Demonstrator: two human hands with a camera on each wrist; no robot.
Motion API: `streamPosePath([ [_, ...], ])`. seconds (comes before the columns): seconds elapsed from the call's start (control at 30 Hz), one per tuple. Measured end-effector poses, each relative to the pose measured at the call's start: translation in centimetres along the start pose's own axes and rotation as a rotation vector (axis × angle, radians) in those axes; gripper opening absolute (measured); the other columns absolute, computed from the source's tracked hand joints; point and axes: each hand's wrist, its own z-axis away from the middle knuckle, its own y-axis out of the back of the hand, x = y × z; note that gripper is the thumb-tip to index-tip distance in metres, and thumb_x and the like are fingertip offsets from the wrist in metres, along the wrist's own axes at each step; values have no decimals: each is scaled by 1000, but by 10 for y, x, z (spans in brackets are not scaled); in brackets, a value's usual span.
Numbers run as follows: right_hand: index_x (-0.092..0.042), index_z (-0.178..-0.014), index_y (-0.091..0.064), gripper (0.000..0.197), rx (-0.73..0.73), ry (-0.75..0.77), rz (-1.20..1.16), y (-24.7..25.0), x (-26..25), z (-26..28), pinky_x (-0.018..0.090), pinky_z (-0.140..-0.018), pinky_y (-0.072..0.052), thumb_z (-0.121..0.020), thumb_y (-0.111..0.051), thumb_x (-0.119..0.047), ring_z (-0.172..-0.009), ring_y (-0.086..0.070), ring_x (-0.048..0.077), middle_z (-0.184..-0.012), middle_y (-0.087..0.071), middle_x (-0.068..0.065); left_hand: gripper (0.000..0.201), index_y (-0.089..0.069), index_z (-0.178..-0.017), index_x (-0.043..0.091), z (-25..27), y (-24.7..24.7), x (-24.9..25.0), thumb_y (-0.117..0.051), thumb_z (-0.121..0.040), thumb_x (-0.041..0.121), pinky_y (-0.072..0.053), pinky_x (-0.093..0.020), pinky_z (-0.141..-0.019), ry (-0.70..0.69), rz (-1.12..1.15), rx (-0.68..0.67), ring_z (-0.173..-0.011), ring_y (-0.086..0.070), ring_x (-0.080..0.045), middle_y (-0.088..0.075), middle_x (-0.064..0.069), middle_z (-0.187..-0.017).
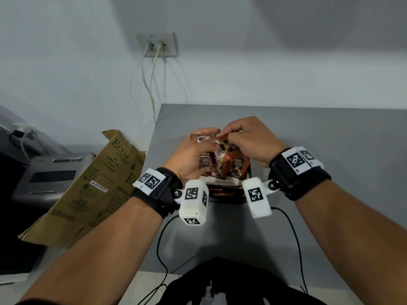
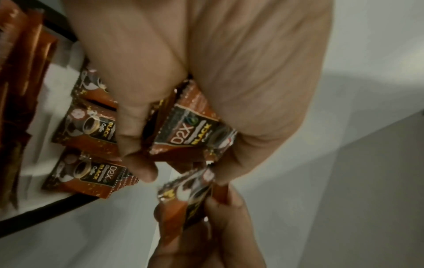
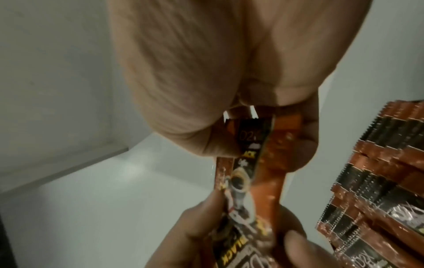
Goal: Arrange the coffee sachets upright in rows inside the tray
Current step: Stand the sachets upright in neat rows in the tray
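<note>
Left hand (image 1: 193, 157) grips sachet bundle (image 2: 195, 132); right hand (image 1: 251, 144) pinches one sachet (image 3: 247, 181) above tray (image 2: 45, 208) (rows partly filled) on worktop (image 1: 330, 150).

Head view above, wrist views close

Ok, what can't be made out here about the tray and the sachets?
- Tray in the head view: mostly hidden behind both wrist cameras and hands.
- Rows and sachet count: covered by the left hand and right hand.
- Sachets in the tray, left wrist view: cut off by the palm.
- Held sachets: blurred, number unclear.
</note>
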Motion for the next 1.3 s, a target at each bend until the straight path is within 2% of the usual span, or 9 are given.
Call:
streamPosePath([
  [0.13, -24, -123, -63, 42, 166, -4, -225, -12, 8, -2, 44, -86, -59, -83, -75, -17, -90, -72, 23, -99, -72, 5, 41, -61, -118, 15, -2, -4, -2, -56, -89, -13, -55, -40, -68, -69, 53, 58, -87, -65, -32, -68, -14, -104],
  [0.27, -13, -96, -73, 20, 165, -65, -363, -20, 18, -1, 57, -84, -58, -79, -79, -21, -88, -73, 37, -95, -75, 17, 36, -60, -117, 17, -4, -3, -3, -53, -92, -8, -56, -41, -72, -80, 134, 111, -81, -66, -30, -69, -13, -98],
  [0.4, -3, -103, -63, 14, 122, -168, -714, -8, 15, -3, 49, -83, -58, -92, -63, 4, -89, -71, 30, -102, -72, 20, 32, -62, -113, 15, -9, 2, -1, -43, -94, -3, -57, -45, -73, -57, 270, 155, -71, -65, -27, -62, -15, -90],
  [0.53, -4, -100, -62, 6, -45, -265, -597, -16, 16, 5, 36, -66, -57, -94, -61, -1, -79, -70, 24, -90, -74, 14, 35, -65, -111, 16, -14, 0, -4, -55, -91, -10, -59, -39, -69, -176, 234, 220, -77, -68, -25, -69, -11, -88],
  [0.7, -6, -93, -67, 8, 56, -183, -412, -28, 18, 4, 53, -86, -58, -88, -69, 0, -87, -72, 36, -95, -74, 23, 46, -62, -114, 15, -15, -5, -6, -60, -83, -18, -56, -43, -75, -219, 188, 277, -78, -66, -28, -65, -16, -93],
  [0.93, -14, -89, -67, 7, 67, -29, 11, 3, 5, -7, 45, -75, -61, -84, -72, -14, -78, -73, 25, -85, -74, 8, 43, -66, -105, 6, -7, 2, 1, -67, -70, -19, -51, -40, -73, -141, -233, 121, -81, -63, -30, -68, -16, -91],
  [1.1, -8, -93, -66, 7, 148, -144, -331, 4, 12, -9, 59, -91, -54, -86, -68, -8, -89, -72, 33, -95, -74, 14, 43, -63, -110, 8, -10, 3, -1, -67, -76, -18, -50, -33, -64, -141, -154, 208, -74, -63, -28, -70, -18, -94],
  [1.23, -15, -119, -60, 39, 142, -187, -431, -7, 22, -9, 54, -102, -49, -82, -70, -10, -109, -67, 28, -114, -70, 10, 46, -59, -121, 5, -13, 4, -4, -67, -80, -15, -52, -32, -59, -155, -57, 250, -70, -66, -25, -72, -13, -87],
  [1.3, -16, -112, -61, 26, 128, -191, -444, -10, 25, -11, 53, -101, -50, -90, -66, -6, -108, -68, 30, -112, -71, 12, 47, -60, -120, 5, -13, -1, -5, -65, -79, -18, -52, -31, -58, -153, -37, 223, -69, -66, -23, -71, -13, -87],
])
